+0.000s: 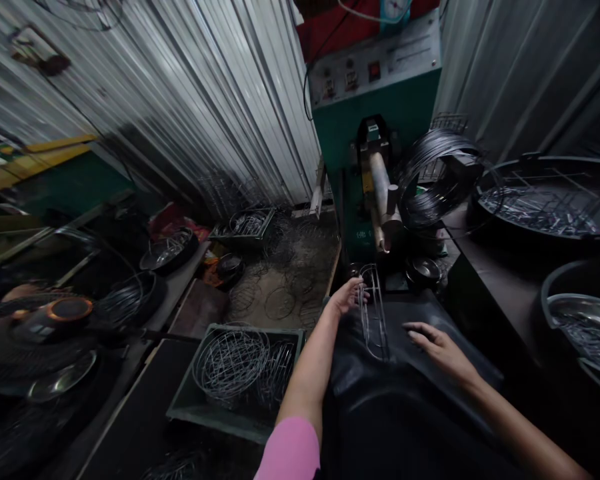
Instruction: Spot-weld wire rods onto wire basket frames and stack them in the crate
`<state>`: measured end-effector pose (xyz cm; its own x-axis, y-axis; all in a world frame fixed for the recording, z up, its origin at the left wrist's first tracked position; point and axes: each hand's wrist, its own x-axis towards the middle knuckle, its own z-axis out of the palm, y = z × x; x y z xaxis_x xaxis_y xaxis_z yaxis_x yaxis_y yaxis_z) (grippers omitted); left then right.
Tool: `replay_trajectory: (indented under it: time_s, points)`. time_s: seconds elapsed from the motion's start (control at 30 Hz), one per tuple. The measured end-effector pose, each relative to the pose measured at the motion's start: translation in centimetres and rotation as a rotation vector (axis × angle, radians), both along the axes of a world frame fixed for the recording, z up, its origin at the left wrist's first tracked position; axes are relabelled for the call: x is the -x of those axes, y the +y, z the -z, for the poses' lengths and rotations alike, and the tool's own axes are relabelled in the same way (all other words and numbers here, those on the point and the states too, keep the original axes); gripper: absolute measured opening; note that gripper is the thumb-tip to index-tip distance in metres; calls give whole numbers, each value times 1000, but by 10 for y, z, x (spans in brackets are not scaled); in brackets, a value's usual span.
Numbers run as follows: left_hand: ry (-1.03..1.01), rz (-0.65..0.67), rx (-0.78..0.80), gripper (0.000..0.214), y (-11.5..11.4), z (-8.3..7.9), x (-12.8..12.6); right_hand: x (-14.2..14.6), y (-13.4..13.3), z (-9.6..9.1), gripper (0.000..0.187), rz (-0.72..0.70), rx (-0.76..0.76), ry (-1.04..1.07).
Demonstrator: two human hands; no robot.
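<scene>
My left hand (347, 297) grips the far end of a long oval wire frame (373, 313) that lies on a black cloth-covered surface (380, 393) in front of me. My right hand (437, 347) rests flat on the black cloth just right of the frame, fingers spread, holding nothing. Straight ahead stands a green machine (380, 120) with a metal arm (383, 193) pointing down toward the frame.
A coil of dark wire (437, 177) hangs right of the machine. A green crate (240, 373) of wire baskets sits lower left. Loose wire rings (280, 280) cover the floor. Large black tubs (550, 200) with wire parts stand on the right, a fan (55, 320) at left.
</scene>
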<state>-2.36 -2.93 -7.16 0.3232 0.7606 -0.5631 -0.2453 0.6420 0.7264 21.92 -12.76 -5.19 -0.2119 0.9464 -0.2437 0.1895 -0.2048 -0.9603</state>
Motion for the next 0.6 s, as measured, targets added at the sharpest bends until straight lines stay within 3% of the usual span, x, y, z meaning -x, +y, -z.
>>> replay_trajectory:
  time_s: [0.13,0.23,0.4,0.6]
  points:
    - [277,69,-10,50,10,-29,-16,7,-16,7,55,171,104,189]
    - [406,78,-51,58,12,-41,-31,8,-29,11,54,247,135,308]
    - [525,139,-101,48,13,-45,-63,-3,-40,12,47,356,124,348]
    - [822,343,-290,47,16,-49,-102,-16,-42,22,36,424,185,376]
